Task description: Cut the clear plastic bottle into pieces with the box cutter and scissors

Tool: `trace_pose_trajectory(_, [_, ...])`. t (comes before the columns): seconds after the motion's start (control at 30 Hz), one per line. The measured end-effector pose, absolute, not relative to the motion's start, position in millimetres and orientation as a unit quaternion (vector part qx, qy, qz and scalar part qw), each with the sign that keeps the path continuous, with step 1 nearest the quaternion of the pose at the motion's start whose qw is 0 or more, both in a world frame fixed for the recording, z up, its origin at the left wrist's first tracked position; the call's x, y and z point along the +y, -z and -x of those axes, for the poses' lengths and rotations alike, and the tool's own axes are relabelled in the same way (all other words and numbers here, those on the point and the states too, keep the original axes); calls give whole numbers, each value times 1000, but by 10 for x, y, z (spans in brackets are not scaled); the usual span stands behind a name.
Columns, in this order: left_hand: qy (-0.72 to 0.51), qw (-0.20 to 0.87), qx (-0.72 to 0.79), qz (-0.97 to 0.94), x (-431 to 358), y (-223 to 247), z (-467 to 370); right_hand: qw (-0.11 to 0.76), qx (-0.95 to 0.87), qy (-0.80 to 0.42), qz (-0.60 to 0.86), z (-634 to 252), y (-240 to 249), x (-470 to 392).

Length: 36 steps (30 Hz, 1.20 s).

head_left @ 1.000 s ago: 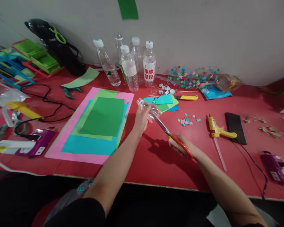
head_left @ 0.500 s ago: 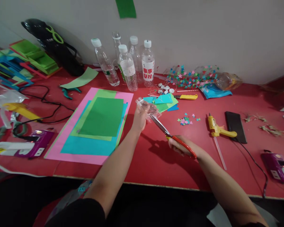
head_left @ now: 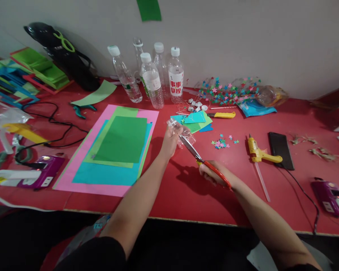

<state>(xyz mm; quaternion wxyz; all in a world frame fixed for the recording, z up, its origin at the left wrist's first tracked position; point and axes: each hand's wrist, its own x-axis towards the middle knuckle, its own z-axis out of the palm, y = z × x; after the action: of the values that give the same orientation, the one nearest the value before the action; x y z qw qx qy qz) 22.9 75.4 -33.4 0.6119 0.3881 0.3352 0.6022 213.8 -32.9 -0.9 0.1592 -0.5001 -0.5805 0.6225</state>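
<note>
In my left hand (head_left: 169, 142) is a clear plastic bottle piece (head_left: 188, 137), its neck pointing up and to the left. My right hand (head_left: 213, 173) is closed around the red handles of a pair of scissors (head_left: 196, 153). The scissors' blades point up-left and meet the bottle piece close to my left fingers; whether the plastic lies between them I cannot tell. Both hands are above the red table (head_left: 180, 203). Beyond the bottle piece lie small blue and green paper pieces (head_left: 196, 118) and a yellow utility knife (head_left: 223, 115).
Stacked coloured paper sheets (head_left: 121, 139) lie to the left. Several plastic bottles (head_left: 152, 84) stand along the wall. At right are small paper stars (head_left: 222, 143), a yellow glue gun (head_left: 257, 151), a black phone (head_left: 281, 150) and a purple power strip (head_left: 329, 197) with a cord.
The bottle piece has turned slightly and shifted right in my left hand. My right hand and the scissors have moved a little to the left.
</note>
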Motion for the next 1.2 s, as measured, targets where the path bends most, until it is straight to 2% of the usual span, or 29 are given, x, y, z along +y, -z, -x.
trace_pose_trajectory(0.13, [-597, 641, 325, -358, 725, 336, -271, 177, -577, -619, 503, -2088, 63, -346])
trace_pose_trajectory(0.57, [-599, 638, 337, -347, 745, 366, -273, 168, -539, -631, 532, -2045, 89, -369])
trace_pose_trajectory(1.2, [-602, 580, 343, -429, 716, 391, -292, 172, -549, -618, 536, -2041, 75, -344])
